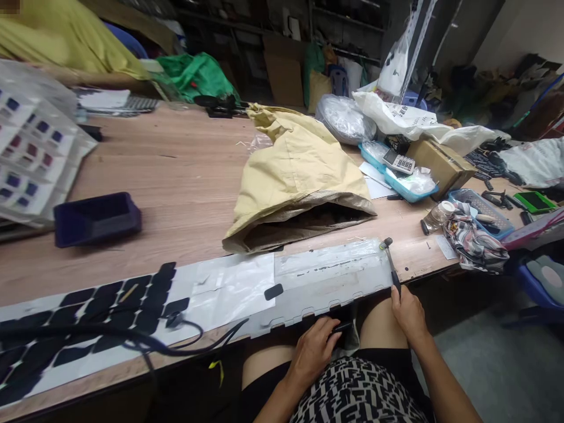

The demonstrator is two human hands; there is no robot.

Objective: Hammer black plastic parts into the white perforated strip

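Observation:
A small hammer (pixel 392 267) with a black handle is gripped in my right hand (pixel 409 314) at the table's front edge. Its metal head lies over the right end of a grey-white board (pixel 326 276). Over my lap, my left hand (pixel 314 346) is closed around a dark, elongated object (pixel 343 327); its kind is not clear. One loose black rounded piece (pixel 274 292) rests at the edge of a white sheet (pixel 229 288). To the left, several similar black pieces (pixel 106 299) lie in rows on white backing.
A beige cloth sack (pixel 304 158) lies mid-table, mouth towards me. At left are a dark blue tray (pixel 97 220) and black cables (pixel 167 351). A calculator (pixel 399 160), cardboard box (pixel 440 161) and blue basket (pixel 480 211) stand at right. Another person in a yellow top (pixel 74 38) sits across.

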